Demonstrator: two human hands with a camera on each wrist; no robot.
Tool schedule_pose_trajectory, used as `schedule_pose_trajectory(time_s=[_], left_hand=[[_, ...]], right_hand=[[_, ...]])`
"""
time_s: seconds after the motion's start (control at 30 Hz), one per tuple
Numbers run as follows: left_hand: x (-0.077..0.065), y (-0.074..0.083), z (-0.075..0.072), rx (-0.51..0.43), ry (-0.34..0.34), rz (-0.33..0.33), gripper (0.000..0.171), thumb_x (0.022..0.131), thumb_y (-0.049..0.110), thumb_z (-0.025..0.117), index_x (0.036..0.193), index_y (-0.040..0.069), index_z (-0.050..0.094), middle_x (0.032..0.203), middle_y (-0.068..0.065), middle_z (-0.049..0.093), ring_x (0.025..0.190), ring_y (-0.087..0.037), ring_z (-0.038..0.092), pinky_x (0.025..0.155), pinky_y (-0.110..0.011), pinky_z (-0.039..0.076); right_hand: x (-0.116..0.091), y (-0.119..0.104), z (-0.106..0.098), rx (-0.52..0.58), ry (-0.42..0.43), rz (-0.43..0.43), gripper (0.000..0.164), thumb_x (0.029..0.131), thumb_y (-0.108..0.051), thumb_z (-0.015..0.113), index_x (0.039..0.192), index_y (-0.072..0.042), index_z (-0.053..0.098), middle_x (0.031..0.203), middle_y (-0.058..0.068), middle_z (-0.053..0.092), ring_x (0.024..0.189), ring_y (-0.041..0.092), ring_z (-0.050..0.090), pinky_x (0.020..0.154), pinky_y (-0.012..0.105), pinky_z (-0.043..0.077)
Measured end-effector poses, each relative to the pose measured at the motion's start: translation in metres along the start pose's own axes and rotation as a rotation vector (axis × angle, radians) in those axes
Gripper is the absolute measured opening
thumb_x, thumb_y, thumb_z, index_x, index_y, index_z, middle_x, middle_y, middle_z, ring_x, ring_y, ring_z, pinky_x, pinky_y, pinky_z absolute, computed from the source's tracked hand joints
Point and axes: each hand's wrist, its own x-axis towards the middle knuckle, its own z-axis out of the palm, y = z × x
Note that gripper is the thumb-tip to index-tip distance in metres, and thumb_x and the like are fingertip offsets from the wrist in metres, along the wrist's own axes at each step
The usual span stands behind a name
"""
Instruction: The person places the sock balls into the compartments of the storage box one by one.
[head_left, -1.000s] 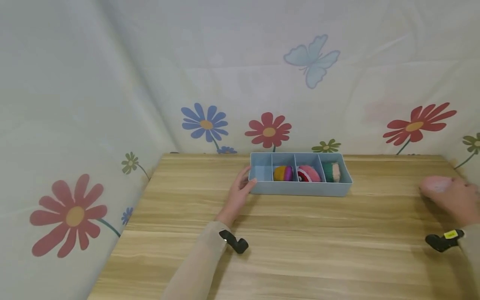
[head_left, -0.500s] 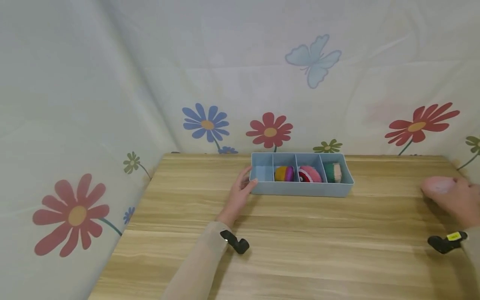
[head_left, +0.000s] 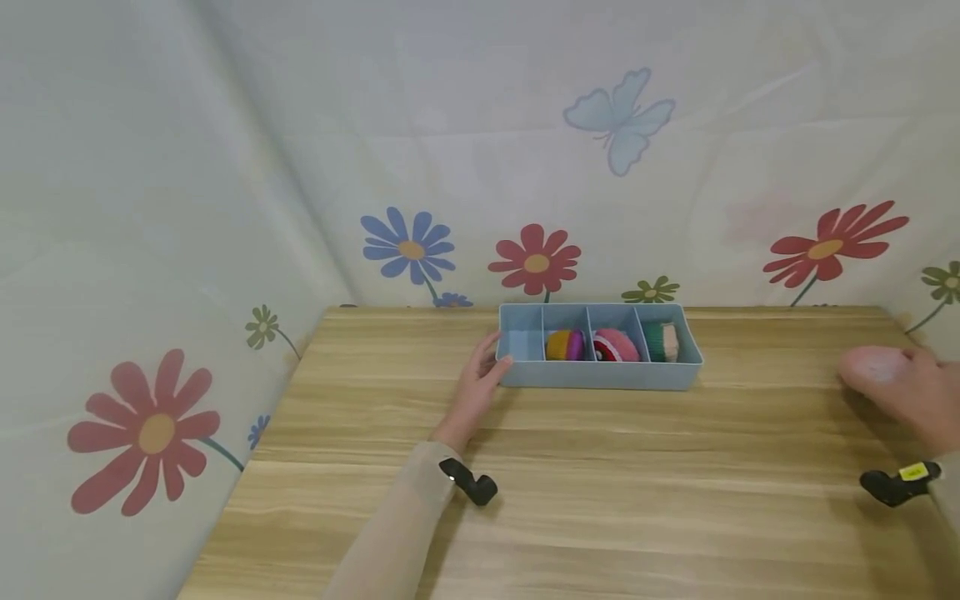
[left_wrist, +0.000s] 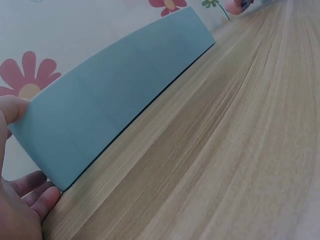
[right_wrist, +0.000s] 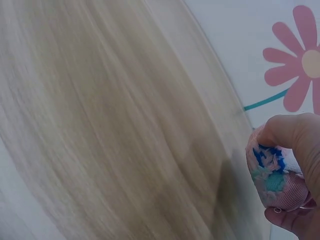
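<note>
My left hand (head_left: 475, 390) grips the left end of a light blue divided box (head_left: 600, 375), thumb at its front rim and fingers along the end wall. In the left wrist view the box's long side (left_wrist: 120, 90) fills the middle. Over the table's right side, my right hand (head_left: 924, 396) holds a rolled pink sock (head_left: 870, 367); blue and teal knit patches show on this sock (right_wrist: 274, 181) in the right wrist view. Inside the box lie a yellow-purple rolled sock (head_left: 564, 345), a pink-red one (head_left: 617, 345) and a green one (head_left: 662, 342). The leftmost compartment holds nothing visible.
The wooden table (head_left: 637, 475) reaches back to a pale curtain (head_left: 465, 125) printed with flowers and a butterfly. A second curtain side hangs along the left table edge. Black wrist cameras sit on both sleeves.
Hardly anything moves. The head view shifts slightly; the left hand stays at the box and the right hand keeps holding the pink sock in about the same place.
</note>
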Motion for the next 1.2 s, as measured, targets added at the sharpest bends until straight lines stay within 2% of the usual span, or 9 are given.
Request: schedule_pose_trajectory(time_s=[0.2,0.37,0.5,0.63,0.83,1.2], left_hand=[[0.001,-0.001,-0.001,-0.004,0.002,0.008,0.054,0.097,0.024,0.050,0.146,0.014,0.030,0.137,-0.027,0.037,0.121,-0.034,0.042,0.096,-0.050,0.037],[0.001,-0.002,-0.002,-0.001,0.001,0.008,0.054,0.097,0.025,0.051,0.146,0.014,0.030,0.138,-0.028,0.036,0.121,-0.034,0.042,0.096,-0.050,0.037],[0.001,-0.003,-0.002,-0.002,0.008,0.021,0.054,0.097,0.024,0.051,0.146,0.012,0.030,0.137,-0.028,0.037,0.121,-0.035,0.042,0.096,-0.049,0.038],[0.000,-0.004,-0.002,0.000,0.016,0.026,0.054,0.097,0.023,0.051,0.146,0.012,0.030,0.137,-0.027,0.037,0.121,-0.035,0.043,0.095,-0.048,0.038],[0.000,-0.003,-0.002,0.000,0.011,0.020,0.054,0.097,0.023,0.051,0.145,0.011,0.030,0.137,-0.027,0.038,0.121,-0.035,0.042,0.096,-0.049,0.038],[-0.001,-0.002,0.000,0.009,0.010,0.021,0.053,0.097,0.023,0.050,0.145,0.013,0.031,0.138,-0.027,0.037,0.122,-0.035,0.042,0.097,-0.049,0.037]], right_hand=[[0.000,-0.016,-0.001,0.080,0.003,-0.001,0.101,0.082,-0.051,0.060,0.140,0.015,0.009,0.127,0.048,0.014,0.109,0.060,0.022,0.082,0.068,0.028],[0.002,-0.021,-0.001,0.110,0.037,-0.099,0.092,0.084,-0.044,0.063,0.133,0.020,0.019,0.122,0.047,0.019,0.109,0.059,0.021,0.077,0.069,0.030],[0.003,-0.025,0.000,0.107,0.065,-0.162,0.089,0.084,-0.045,0.063,0.128,0.022,0.024,0.117,0.044,0.025,0.108,0.058,0.021,0.074,0.068,0.032],[0.004,-0.031,0.000,0.109,0.067,-0.171,0.093,0.083,-0.051,0.061,0.129,0.021,0.024,0.116,0.044,0.025,0.109,0.057,0.020,0.072,0.068,0.033],[0.001,-0.044,-0.003,0.123,0.093,-0.226,0.087,0.082,-0.042,0.065,0.127,0.022,0.028,0.117,0.043,0.028,0.110,0.057,0.020,0.074,0.067,0.032],[-0.007,-0.067,-0.013,0.149,0.105,-0.286,0.086,0.079,-0.045,0.069,0.128,0.016,0.033,0.119,0.039,0.030,0.109,0.054,0.021,0.068,0.067,0.032]])
